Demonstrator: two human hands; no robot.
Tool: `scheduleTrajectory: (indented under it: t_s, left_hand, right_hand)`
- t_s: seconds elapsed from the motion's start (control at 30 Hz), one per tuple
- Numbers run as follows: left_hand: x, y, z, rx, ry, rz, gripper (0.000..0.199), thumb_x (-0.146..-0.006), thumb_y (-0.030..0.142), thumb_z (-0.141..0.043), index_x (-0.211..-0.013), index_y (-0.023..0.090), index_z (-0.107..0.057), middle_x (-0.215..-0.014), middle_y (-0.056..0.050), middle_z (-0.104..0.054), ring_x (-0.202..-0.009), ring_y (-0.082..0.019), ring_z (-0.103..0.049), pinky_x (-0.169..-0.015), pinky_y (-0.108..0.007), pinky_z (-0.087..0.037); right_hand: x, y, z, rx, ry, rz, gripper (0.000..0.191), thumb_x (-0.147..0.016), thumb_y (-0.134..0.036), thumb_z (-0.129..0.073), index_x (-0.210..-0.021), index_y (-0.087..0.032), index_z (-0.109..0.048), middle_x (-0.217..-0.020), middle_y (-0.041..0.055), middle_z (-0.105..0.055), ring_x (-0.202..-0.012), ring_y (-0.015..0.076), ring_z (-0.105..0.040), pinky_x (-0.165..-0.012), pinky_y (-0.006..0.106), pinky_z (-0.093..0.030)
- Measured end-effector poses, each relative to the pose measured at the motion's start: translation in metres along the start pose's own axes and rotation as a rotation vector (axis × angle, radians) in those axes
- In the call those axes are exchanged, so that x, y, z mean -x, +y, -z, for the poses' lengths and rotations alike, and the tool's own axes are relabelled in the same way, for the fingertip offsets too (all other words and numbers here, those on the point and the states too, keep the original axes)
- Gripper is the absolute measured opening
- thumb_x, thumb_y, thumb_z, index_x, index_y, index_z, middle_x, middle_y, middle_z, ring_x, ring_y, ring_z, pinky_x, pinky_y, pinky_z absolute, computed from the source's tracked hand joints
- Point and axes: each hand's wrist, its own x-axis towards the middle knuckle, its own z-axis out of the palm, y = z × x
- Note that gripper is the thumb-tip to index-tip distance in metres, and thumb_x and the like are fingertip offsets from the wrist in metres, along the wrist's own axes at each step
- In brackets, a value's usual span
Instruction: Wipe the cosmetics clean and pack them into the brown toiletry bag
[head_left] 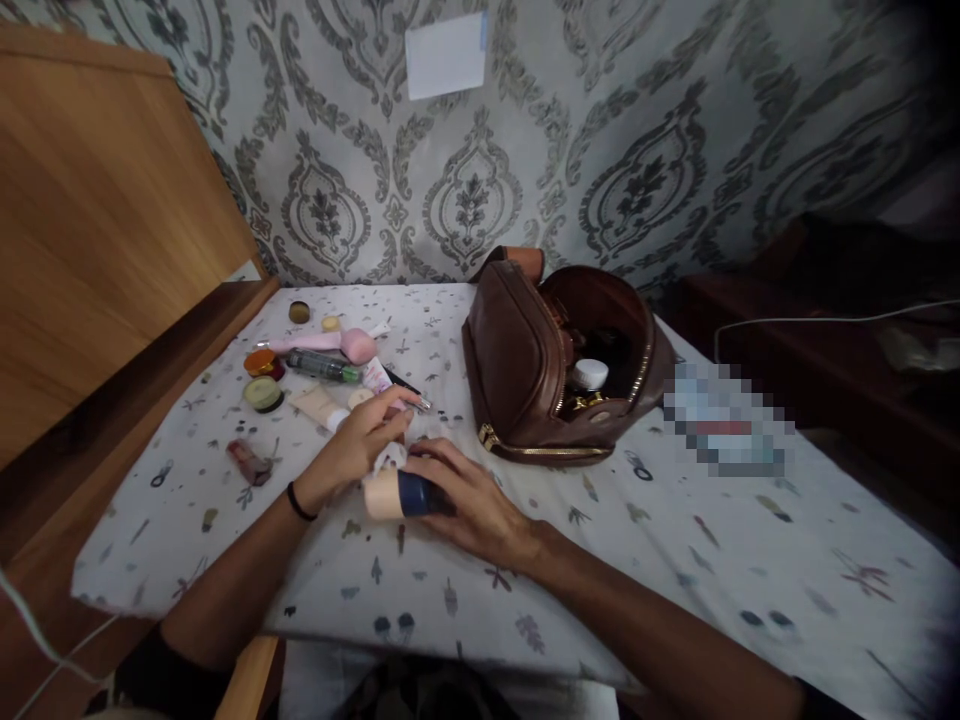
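Observation:
My right hand (476, 505) is wrapped round the dark blue end of a beige bottle (384, 495), which lies sideways above the cloth. Close by on its left, my left hand (367, 437) has bent fingers around a crumpled white tissue (391, 458) that touches the bottle. Beyond my left hand lie a beige tube (316, 406), a black pen-like item (409, 388) and a pink brush (352, 346). An open brown leather bag (517, 350) stands right of my hands, with a white-lidded jar (590, 374) inside.
On the patterned cloth (450, 600) at left are a green-lidded jar (263, 394), an orange-lidded jar (264, 364), a dark bottle (319, 364) and a small reddish item (249, 462). A blurred packet (724, 420) lies at right. A wooden panel (105, 180) borders the left.

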Motion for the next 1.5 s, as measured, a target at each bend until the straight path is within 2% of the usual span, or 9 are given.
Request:
scheduleTrajectory:
  t_s: [0.1,0.2,0.4,0.5,0.63,0.83,1.03,1.27,1.5]
  left_hand:
    - [-0.003,-0.005,0.000,0.230,-0.030,0.073,0.033,-0.084,0.047,-0.062,-0.099,0.019,-0.071,-0.076,-0.001,-0.063,-0.074,-0.018,-0.059,-0.067,-0.028,-0.044]
    - [-0.003,-0.006,-0.009,0.400,0.088,0.151,0.030,-0.083,0.047,-0.065,-0.091,0.019,-0.074,-0.078,-0.002,-0.063,-0.080,-0.018,-0.061,-0.072,-0.027,-0.046]
    - [-0.007,-0.007,-0.030,0.932,0.153,0.438,0.040,-0.080,0.056,-0.069,-0.082,0.016,-0.069,-0.063,0.000,-0.062,-0.056,-0.015,-0.059,-0.056,-0.027,-0.048]
    - [-0.008,-0.005,-0.037,1.006,0.181,0.453,0.047,-0.081,0.063,-0.066,-0.084,0.016,-0.067,-0.065,-0.002,-0.067,-0.055,-0.016,-0.062,-0.055,-0.028,-0.050]
    - [-0.003,-0.003,-0.045,0.957,0.229,0.258,0.055,-0.084,0.070,-0.059,-0.098,0.018,-0.066,-0.078,-0.002,-0.070,-0.067,-0.015,-0.066,-0.062,-0.026,-0.054]
    - [0.005,-0.005,-0.045,0.720,0.202,0.005,0.055,-0.085,0.065,-0.062,-0.120,0.023,-0.056,-0.115,-0.006,-0.067,-0.096,-0.020,-0.065,-0.080,-0.031,-0.053]
    - [0.005,-0.011,-0.038,0.502,0.162,-0.176,0.066,-0.079,0.066,-0.067,-0.127,0.022,-0.053,-0.125,-0.010,-0.060,-0.109,-0.025,-0.058,-0.089,-0.033,-0.048]
    - [0.006,-0.009,-0.037,0.505,0.139,-0.089,0.040,-0.090,0.052,-0.059,-0.113,0.020,-0.066,-0.108,-0.006,-0.069,-0.099,-0.023,-0.063,-0.086,-0.030,-0.050]
    - [0.003,-0.005,-0.040,0.272,0.271,-0.050,0.044,-0.092,0.057,-0.052,-0.095,0.019,-0.073,-0.102,-0.009,-0.075,-0.104,-0.027,-0.066,-0.095,-0.037,-0.052]
  right_hand:
    - [-0.002,-0.003,-0.005,-0.187,0.084,-0.015,0.050,-0.083,-0.033,-0.076,-0.128,-0.026,-0.056,-0.122,0.0092,-0.060,-0.115,0.0245,-0.060,-0.096,0.037,-0.052]
    - [-0.003,-0.005,-0.009,-0.342,0.165,-0.160,0.058,-0.075,-0.035,-0.082,-0.125,-0.025,-0.055,-0.118,0.0083,-0.062,-0.105,0.0233,-0.064,-0.088,0.035,-0.054]
    - [-0.004,-0.013,-0.005,-0.497,0.265,-0.334,0.059,-0.072,-0.037,-0.081,-0.121,-0.022,-0.050,-0.111,0.0075,-0.063,-0.092,0.0208,-0.066,-0.077,0.032,-0.055]
    - [-0.006,-0.014,-0.003,-0.482,0.328,-0.369,0.058,-0.073,-0.035,-0.080,-0.121,-0.023,-0.049,-0.114,0.0080,-0.062,-0.090,0.0200,-0.066,-0.074,0.031,-0.055]
    - [-0.007,-0.010,-0.001,-0.284,0.421,-0.389,0.056,-0.072,-0.030,-0.078,-0.120,-0.023,-0.050,-0.114,0.0082,-0.062,-0.077,0.0173,-0.064,-0.064,0.030,-0.052]
    - [-0.007,-0.007,0.003,0.010,0.483,-0.257,0.054,-0.073,-0.025,-0.077,-0.120,-0.023,-0.051,-0.110,0.0084,-0.061,-0.099,0.0251,-0.062,-0.077,0.035,-0.055]
    - [-0.006,-0.011,0.007,0.185,0.488,-0.120,0.057,-0.072,-0.013,-0.072,-0.123,-0.025,-0.050,-0.106,0.0065,-0.056,-0.094,0.0224,-0.062,-0.072,0.033,-0.057]
    - [-0.008,-0.010,0.012,0.193,0.528,-0.167,0.054,-0.075,-0.024,-0.077,-0.124,-0.024,-0.053,-0.103,0.0058,-0.056,-0.089,0.0212,-0.061,-0.071,0.033,-0.057]
    - [-0.011,-0.009,0.015,0.080,0.567,-0.047,0.051,-0.078,-0.032,-0.079,-0.122,-0.023,-0.055,-0.111,0.0073,-0.064,-0.102,0.0231,-0.063,-0.087,0.037,-0.054]
